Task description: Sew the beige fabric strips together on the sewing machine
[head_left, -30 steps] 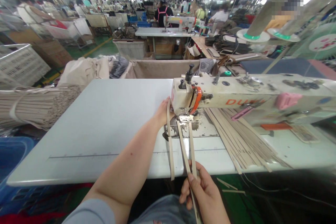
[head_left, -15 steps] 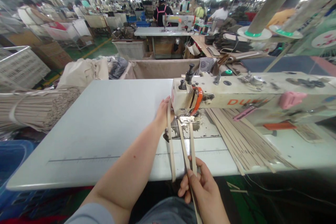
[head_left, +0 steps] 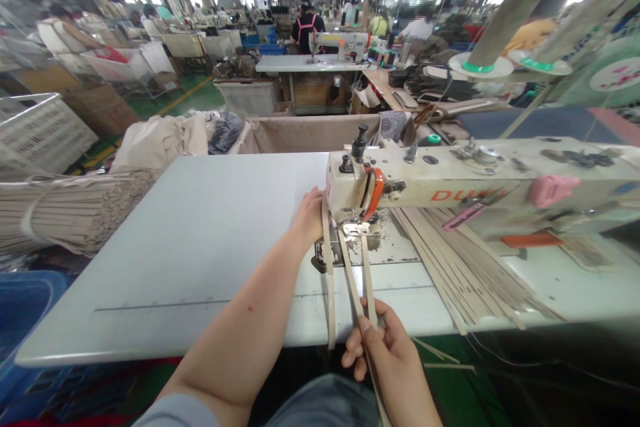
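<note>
My left hand (head_left: 309, 217) rests on the table just left of the sewing machine's head, against a narrow beige strip (head_left: 330, 293) that runs down to the table's front edge. Its fingertips are hidden behind that strip and the machine head, so its grip does not show. At the front edge, my right hand (head_left: 377, 340) pinches two beige strip lengths (head_left: 351, 273) between thumb and fingers. These run up to the metal guide (head_left: 356, 229) below the machine's needle area. The sewing machine (head_left: 425, 177) is off-white with an orange lever.
More beige strips (head_left: 465, 273) lie fanned out under the machine arm. Thread cones (head_left: 505, 27) stand behind it. A tied bundle of strips (head_left: 75, 210) and a blue basket (head_left: 30, 300) are at the left. A fabric-lined bin (head_left: 310, 133) adjoins the table's far edge.
My left hand has shifted slightly left, and the strip beside it slightly right. My right hand keeps its pinch almost in place. The view has tilted a little.
</note>
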